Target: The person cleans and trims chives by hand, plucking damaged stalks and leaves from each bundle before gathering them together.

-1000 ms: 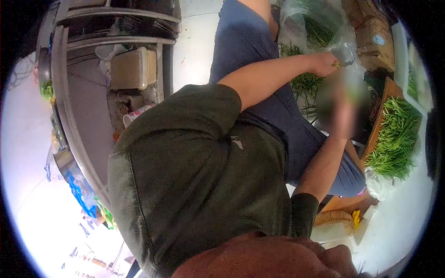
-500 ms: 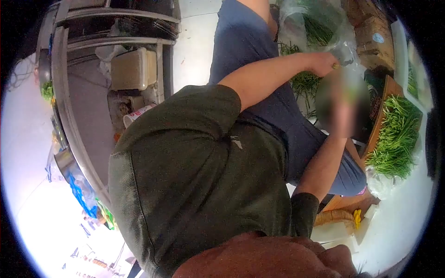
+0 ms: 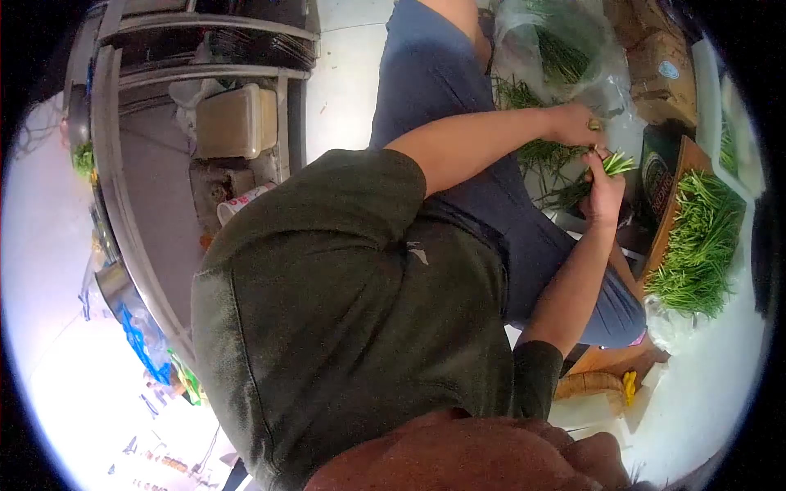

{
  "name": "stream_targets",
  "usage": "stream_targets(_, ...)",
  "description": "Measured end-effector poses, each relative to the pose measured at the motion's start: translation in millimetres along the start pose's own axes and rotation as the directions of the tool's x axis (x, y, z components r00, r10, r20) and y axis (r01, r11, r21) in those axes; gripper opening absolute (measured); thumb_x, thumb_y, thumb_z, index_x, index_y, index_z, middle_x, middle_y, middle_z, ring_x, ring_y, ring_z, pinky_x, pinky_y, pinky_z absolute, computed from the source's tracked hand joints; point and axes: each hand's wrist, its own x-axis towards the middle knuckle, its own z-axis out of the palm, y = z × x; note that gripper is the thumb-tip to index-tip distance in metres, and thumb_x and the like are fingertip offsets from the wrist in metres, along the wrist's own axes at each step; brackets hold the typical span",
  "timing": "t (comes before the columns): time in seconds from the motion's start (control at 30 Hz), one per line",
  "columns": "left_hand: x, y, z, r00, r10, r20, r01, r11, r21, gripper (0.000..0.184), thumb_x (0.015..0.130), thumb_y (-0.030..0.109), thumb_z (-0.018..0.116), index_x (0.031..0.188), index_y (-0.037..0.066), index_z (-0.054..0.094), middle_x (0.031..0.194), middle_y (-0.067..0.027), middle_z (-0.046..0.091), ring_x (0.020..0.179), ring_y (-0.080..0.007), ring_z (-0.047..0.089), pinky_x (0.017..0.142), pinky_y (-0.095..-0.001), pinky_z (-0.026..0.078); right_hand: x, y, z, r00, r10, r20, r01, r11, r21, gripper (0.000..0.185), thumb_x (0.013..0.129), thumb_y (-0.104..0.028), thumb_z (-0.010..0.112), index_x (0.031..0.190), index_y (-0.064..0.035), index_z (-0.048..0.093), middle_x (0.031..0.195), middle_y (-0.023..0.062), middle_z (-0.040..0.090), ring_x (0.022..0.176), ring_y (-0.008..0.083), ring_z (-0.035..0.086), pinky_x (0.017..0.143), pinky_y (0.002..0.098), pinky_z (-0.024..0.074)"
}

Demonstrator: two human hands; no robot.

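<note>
Thin green stalks that look like chives (image 3: 619,163) stick out of my right hand (image 3: 604,192), whose fingers are wrapped round the bunch. Just above it, my left hand (image 3: 573,124) is closed, with its fingertips close to the near end of the bunch. What the left fingers pinch, if anything, is too small to make out. Below and beside the hands, loose green stalks (image 3: 540,154) lie on the floor. A clear plastic bag (image 3: 602,49) with more long green stalks lies beyond my left hand.
A big heap of green stalks (image 3: 696,245) lies at the right, beside a brown board edge (image 3: 667,209). Cardboard boxes (image 3: 661,74) stand at the upper right. On the left is a metal rack (image 3: 123,164) with a beige plastic container (image 3: 236,123). Yellow items (image 3: 630,386) lie lower right.
My left hand has come down slightly toward my right hand. The right hand and its bunch, smeared in the earlier frame, now show clearly.
</note>
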Motion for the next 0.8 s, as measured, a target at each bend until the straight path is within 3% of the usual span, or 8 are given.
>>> stream_targets(0.07, -5, 7, 0, 0.996, -0.078, -0.038, 0.069, 0.978, -0.196, 0.046, 0.083, 0.052, 0.057, 0.102, 0.012, 0.069, 0.102, -0.0151, 0.066, 0.094, -0.0278, 0.062, 0.083, -0.0393, 0.047, 5, 11, -4, 1.000, 0.002, 0.008, -0.002, 0.999, 0.054, 0.033, 0.087, -0.014, 0.061, 0.116, 0.0020, 0.057, 0.093, 0.0061, 0.062, 0.073, 0.0115, 0.051, 0.068, 0.0261, 0.0401)
stream_targets(0.17, 16, -19, 10, 0.991, -0.046, -0.127, 0.019, 0.978, -0.205, 0.046, 0.085, 0.051, 0.054, 0.097, 0.009, 0.069, 0.094, -0.0162, 0.067, 0.086, -0.0270, 0.062, 0.080, -0.0380, 0.047, -3, -2, 6, 1.000, -0.002, -0.024, 0.007, 0.980, 0.200, 0.029, 0.084, -0.013, 0.066, 0.107, 0.0034, 0.062, 0.084, 0.0041, 0.063, 0.064, 0.0093, 0.046, 0.061, 0.0250, 0.0366)
stream_targets(0.27, -1, 6, -5, 0.982, -0.096, -0.165, 0.088, 0.995, -0.053, 0.048, 0.086, 0.051, 0.051, 0.095, 0.008, 0.069, 0.088, -0.0161, 0.066, 0.080, -0.0276, 0.061, 0.078, -0.0385, 0.047, -6, -9, 8, 1.000, -0.002, -0.023, 0.007, 0.975, 0.221, 0.027, 0.085, -0.014, 0.065, 0.105, 0.0032, 0.062, 0.086, 0.0046, 0.063, 0.066, 0.0101, 0.047, 0.062, 0.0253, 0.0375)
stream_targets(0.37, 1, 9, -13, 0.991, -0.128, -0.027, 0.126, 0.989, -0.082, 0.048, 0.086, 0.051, 0.051, 0.096, 0.008, 0.069, 0.087, -0.0153, 0.067, 0.081, -0.0280, 0.062, 0.078, -0.0397, 0.047, -8, -10, 9, 1.000, -0.008, -0.019, 0.012, 0.975, 0.222, 0.024, 0.085, -0.013, 0.065, 0.103, 0.0018, 0.062, 0.085, 0.0045, 0.063, 0.066, 0.0109, 0.048, 0.062, 0.0256, 0.0382)
stream_targets(0.47, 3, 6, -11, 0.995, -0.099, -0.010, 0.099, 0.995, -0.020, 0.046, 0.083, 0.050, 0.054, 0.098, 0.009, 0.069, 0.088, -0.0143, 0.068, 0.081, -0.0279, 0.063, 0.079, -0.0397, 0.048, -3, 1, 4, 0.999, -0.039, 0.022, 0.034, 0.978, 0.205, 0.021, 0.084, -0.014, 0.065, 0.101, -0.0001, 0.061, 0.084, 0.0044, 0.062, 0.067, 0.0113, 0.049, 0.063, 0.0259, 0.0390)
stream_targets(0.57, -1, 8, -3, 0.992, 0.123, -0.014, -0.123, 0.992, 0.001, 0.042, 0.080, 0.046, 0.059, 0.098, 0.010, 0.069, 0.088, -0.0133, 0.068, 0.081, -0.0252, 0.063, 0.078, -0.0377, 0.048, 2, 11, -2, 0.996, -0.063, 0.067, 0.055, 0.993, 0.107, 0.021, 0.084, -0.014, 0.065, 0.100, -0.0019, 0.059, 0.085, 0.0036, 0.061, 0.067, 0.0113, 0.050, 0.061, 0.0258, 0.0392)
stream_targets(0.73, 5, -4, 7, 0.994, 0.106, 0.018, -0.105, 0.994, -0.011, 0.039, 0.076, 0.041, 0.065, 0.096, 0.007, 0.070, 0.089, -0.0134, 0.069, 0.082, -0.0235, 0.063, 0.076, -0.0370, 0.049, -3, 8, 2, 0.984, -0.024, 0.174, 0.001, 0.992, 0.128, 0.023, 0.086, -0.019, 0.063, 0.102, -0.0034, 0.056, 0.088, 0.0027, 0.059, 0.069, 0.0119, 0.052, 0.061, 0.0261, 0.0402)
stream_targets(0.8, 4, -3, 4, 0.998, 0.061, 0.011, -0.061, 0.997, -0.039, 0.039, 0.076, 0.040, 0.066, 0.095, 0.006, 0.070, 0.089, -0.0139, 0.069, 0.082, -0.0235, 0.063, 0.076, -0.0370, 0.049, -1, 8, 1, 0.995, -0.041, 0.088, 0.032, 0.995, 0.092, 0.024, 0.087, -0.022, 0.063, 0.102, -0.0036, 0.056, 0.088, 0.0028, 0.059, 0.070, 0.0126, 0.053, 0.062, 0.0271, 0.0419)
